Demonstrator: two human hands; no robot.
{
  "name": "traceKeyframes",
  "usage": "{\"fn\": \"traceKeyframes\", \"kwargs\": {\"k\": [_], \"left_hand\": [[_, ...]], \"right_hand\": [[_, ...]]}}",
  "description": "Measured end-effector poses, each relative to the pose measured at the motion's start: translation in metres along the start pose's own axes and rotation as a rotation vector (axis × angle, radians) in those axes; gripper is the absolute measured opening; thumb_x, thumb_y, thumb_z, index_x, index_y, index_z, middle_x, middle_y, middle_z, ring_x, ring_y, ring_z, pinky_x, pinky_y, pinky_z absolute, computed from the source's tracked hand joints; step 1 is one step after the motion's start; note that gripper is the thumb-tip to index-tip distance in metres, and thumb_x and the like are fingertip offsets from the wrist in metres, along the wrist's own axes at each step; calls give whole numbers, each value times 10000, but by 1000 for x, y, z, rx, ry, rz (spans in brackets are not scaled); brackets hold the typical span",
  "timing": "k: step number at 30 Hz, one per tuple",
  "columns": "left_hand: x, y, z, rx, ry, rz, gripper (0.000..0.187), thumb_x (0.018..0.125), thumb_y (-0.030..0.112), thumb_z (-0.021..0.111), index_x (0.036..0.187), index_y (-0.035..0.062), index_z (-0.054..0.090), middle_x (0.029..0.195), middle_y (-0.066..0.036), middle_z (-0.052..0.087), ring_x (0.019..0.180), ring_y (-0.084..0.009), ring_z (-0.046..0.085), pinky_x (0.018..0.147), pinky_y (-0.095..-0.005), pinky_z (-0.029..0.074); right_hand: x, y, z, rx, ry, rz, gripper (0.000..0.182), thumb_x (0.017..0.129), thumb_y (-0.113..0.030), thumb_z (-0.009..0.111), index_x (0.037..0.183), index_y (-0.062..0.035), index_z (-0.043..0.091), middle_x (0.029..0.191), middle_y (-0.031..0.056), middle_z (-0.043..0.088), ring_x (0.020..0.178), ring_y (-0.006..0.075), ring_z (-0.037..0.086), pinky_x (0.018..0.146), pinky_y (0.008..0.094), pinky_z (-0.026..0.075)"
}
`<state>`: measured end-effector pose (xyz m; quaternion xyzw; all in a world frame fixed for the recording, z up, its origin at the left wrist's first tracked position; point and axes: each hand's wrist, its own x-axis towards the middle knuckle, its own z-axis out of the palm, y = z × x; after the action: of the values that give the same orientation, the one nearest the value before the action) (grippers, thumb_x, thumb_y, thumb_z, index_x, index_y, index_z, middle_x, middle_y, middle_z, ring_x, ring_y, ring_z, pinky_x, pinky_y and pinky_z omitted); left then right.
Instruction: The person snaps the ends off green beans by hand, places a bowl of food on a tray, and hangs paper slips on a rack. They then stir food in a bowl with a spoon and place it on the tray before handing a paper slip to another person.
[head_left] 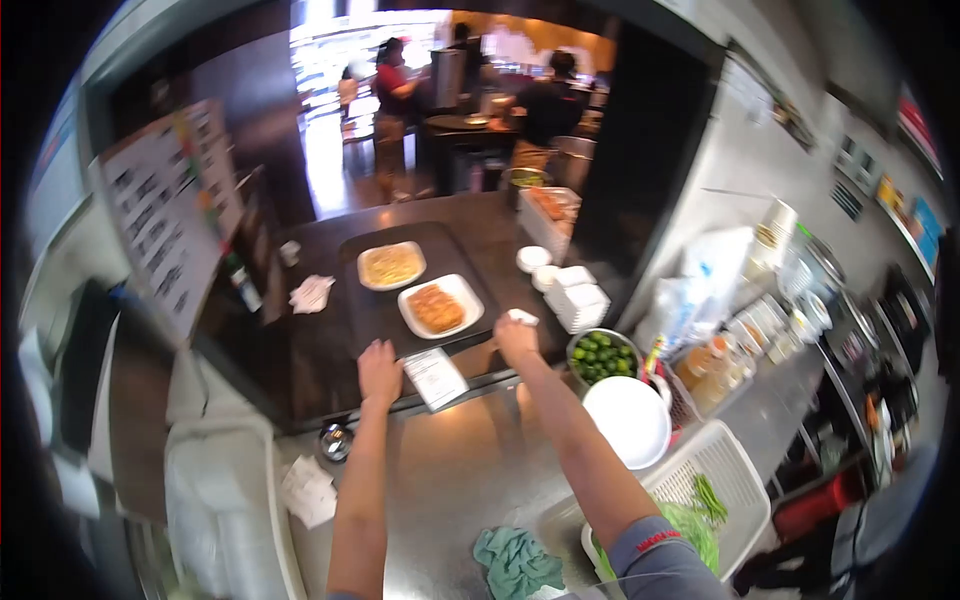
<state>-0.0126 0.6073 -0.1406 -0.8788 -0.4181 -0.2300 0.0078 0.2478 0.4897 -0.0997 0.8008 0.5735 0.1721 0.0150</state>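
A dark tray [457, 242] rests on the dark counter, bearing two white dishes. One dish [391, 266] holds pale yellow, shredded-looking food; in the nearer dish [440, 307] lies an orange-brown portion. My left hand [380, 374] is closed at the tray's near left edge, its fingertips partly hidden. At the near right corner my right hand [515, 340] is closed too, and a small white piece [522, 317], paper-like, shows against its fingers. Between the hands a printed slip [435, 379] lies across the tray's near edge.
Right of the tray stand stacked white containers [578, 300], a bowl of green limes [603, 355] and a white bowl [627, 421]. Nearer are a basket with greens [735, 465] and a green cloth [518, 562]. Crumpled paper [311, 490] lies left. People [550, 110] stand beyond the opening.
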Motion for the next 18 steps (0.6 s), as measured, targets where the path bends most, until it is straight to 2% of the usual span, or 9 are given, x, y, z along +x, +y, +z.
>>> {"fn": "traceKeyframes", "kwargs": {"k": [2, 3, 4, 7, 8, 12, 13, 15, 18], "left_hand": [[-6, 2, -5, -21, 95, -6, 510, 769, 260, 615, 1183, -6, 481, 1239, -206, 486, 1170, -322, 440, 959, -425, 358], [-7, 11, -24, -69, 19, -81, 532, 745, 248, 640, 1179, -11, 473, 1243, -207, 481, 1177, -326, 433, 957, -427, 360], [-16, 11, -23, -126, 70, -99, 567, 740, 253, 645, 1199, -16, 449, 1279, -194, 449, 1193, -320, 413, 959, -445, 354], [-33, 6, -24, 0, -361, -194, 784, 843, 396, 542, 1401, -19, 179, 1480, -182, 158, 1382, -280, 137, 1097, -488, 132], [-37, 11, -45, -60, -466, -266, 823, 831, 431, 548, 1396, -38, 177, 1482, -195, 138, 1381, -293, 132, 1098, -498, 113], [-74, 9, -99, -40, -49, -505, 862, 745, 409, 670, 1344, -67, 274, 1427, -242, 241, 1346, -346, 203, 1079, -498, 166], [-89, 1, -83, 27, 173, -525, 878, 707, 395, 713, 1322, -76, 299, 1389, -248, 297, 1316, -369, 252, 1063, -493, 199], [-117, -17, -60, 127, 151, -556, 876, 736, 438, 668, 1325, -90, 292, 1409, -263, 268, 1324, -405, 224, 1056, -494, 208], [-145, -33, -48, 182, 14, -528, 814, 796, 419, 585, 1343, -95, 271, 1435, -259, 225, 1332, -369, 236, 1030, -504, 255]], "right_hand": [[-5, -1, 9, 65, -6, 45, 170, 823, -118, 504, 940, -32, 593, 865, 86, 642, 789, 228, 652, 622, 357, 539], [-3, 1, 17, -1, 16, 41, 179, 827, -131, 510, 943, -21, 589, 837, 94, 654, 783, 233, 657, 616, 372, 540], [0, 4, 15, 36, -83, 21, 190, 838, -148, 506, 956, -31, 599, 852, 105, 652, 793, 242, 657, 646, 379, 541], [15, 14, -5, 77, -337, -20, 215, 824, -180, 541, 993, -70, 614, 978, 162, 638, 912, 321, 628, 739, 434, 517], [16, 15, -27, 117, -402, -18, 217, 818, -177, 548, 996, -70, 611, 1003, 179, 631, 941, 334, 617, 763, 445, 509], [9, 36, -68, 310, -249, -158, 338, 811, -183, 526, 1136, -99, 569, 1102, 166, 595, 1045, 335, 559, 855, 454, 466], [0, 39, -88, 333, -233, -153, 366, 814, -191, 535, 1171, -111, 541, 1165, 154, 561, 1100, 324, 520, 898, 447, 440], [-16, 55, -101, 345, 34, -168, 356, 822, -168, 540, 1168, -84, 536, 1143, 164, 559, 1056, 359, 528, 888, 455, 439], [-28, 91, -148, 297, 116, 9, 269, 833, -186, 547, 1063, -52, 583, 1003, 180, 589, 928, 372, 580, 775, 479, 483]]}}
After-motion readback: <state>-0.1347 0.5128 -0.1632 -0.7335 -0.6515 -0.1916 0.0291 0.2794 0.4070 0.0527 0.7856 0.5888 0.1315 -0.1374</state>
